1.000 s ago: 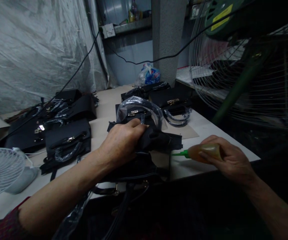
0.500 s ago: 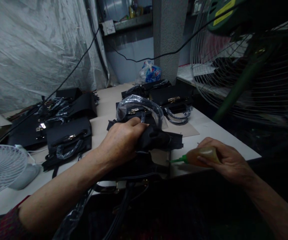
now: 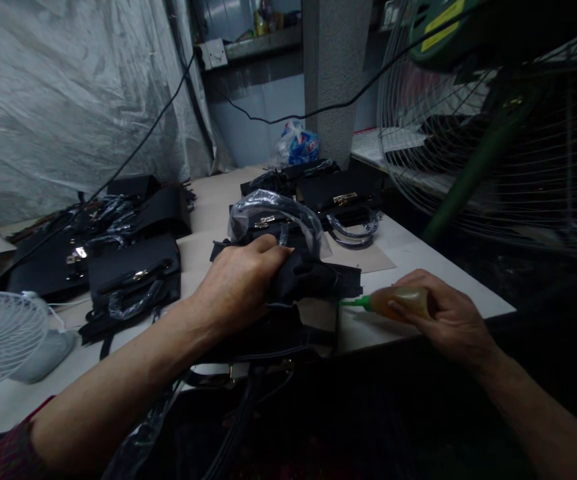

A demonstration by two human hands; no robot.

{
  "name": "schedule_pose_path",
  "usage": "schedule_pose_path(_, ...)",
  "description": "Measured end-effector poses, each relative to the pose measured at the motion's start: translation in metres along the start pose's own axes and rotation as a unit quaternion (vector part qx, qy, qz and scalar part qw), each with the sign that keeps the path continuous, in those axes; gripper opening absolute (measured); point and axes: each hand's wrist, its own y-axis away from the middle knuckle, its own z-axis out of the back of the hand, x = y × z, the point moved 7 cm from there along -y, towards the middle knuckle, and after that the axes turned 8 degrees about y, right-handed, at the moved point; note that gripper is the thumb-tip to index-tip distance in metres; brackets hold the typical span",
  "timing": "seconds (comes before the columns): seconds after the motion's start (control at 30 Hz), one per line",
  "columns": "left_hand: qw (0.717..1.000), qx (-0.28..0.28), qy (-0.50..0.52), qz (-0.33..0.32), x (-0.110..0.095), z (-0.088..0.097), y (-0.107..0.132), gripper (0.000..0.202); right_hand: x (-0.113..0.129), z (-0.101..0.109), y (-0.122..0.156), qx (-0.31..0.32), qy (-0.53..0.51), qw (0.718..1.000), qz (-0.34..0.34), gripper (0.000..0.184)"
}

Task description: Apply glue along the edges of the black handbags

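Note:
My left hand (image 3: 248, 277) is closed on the gathered black lining of a handbag (image 3: 268, 340) at the table's front edge. My right hand (image 3: 443, 313) wraps round a squeeze bottle of amber liquid (image 3: 401, 302), probably glue, held nearly level. Its thin green nozzle (image 3: 355, 302) points left, and the tip is at the right edge of the bag's opening; whether it touches is too dark to tell. A plastic-wrapped handle (image 3: 278, 210) arches up behind my left hand. Other straps of the bag hang below the table edge.
Black handbags with gold clasps lie at the left (image 3: 135, 273) and behind (image 3: 338, 190). A small white fan (image 3: 3, 340) stands front left, and a large caged fan (image 3: 468, 160) fills the right. A black cable (image 3: 313, 115) crosses above the table (image 3: 438, 273).
My right hand has raised the bottle slightly, so the nozzle tip sits higher along the bag's right edge. My left hand keeps its hold. The whole view has shifted a little.

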Motion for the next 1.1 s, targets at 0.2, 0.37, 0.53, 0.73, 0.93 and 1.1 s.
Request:
schedule_pose_path(0.2,0.999,-0.039,-0.004,-0.038,0.000,-0.003,0.008,0.051,0.006,-0.004,0.006,0.048,-0.004,0.999,0.009,0.019)
schedule_pose_path(0.37,0.998,-0.039,0.006,-0.057,-0.008,0.002,0.012,0.043,0.013,-0.003,0.008,0.043,0.003,0.999,0.006,0.016)
schedule_pose_path(0.53,0.998,-0.030,-0.008,-0.048,-0.013,0.008,0.013,0.045,0.017,-0.002,0.010,0.018,0.010,1.000,0.001,0.014)
schedule_pose_path(0.73,0.998,-0.034,0.001,-0.057,-0.016,0.006,0.017,0.044,0.019,-0.003,0.008,0.026,0.022,0.999,-0.004,0.020)
schedule_pose_path(0.93,0.997,-0.032,0.020,-0.063,-0.016,0.004,0.023,0.042,0.030,-0.001,0.010,0.027,0.038,0.999,0.003,0.019)
schedule_pose_path(1.1,0.997,-0.038,0.027,-0.067,-0.020,0.005,0.026,0.041,0.040,0.000,0.020,0.025,0.072,0.997,0.021,0.015)
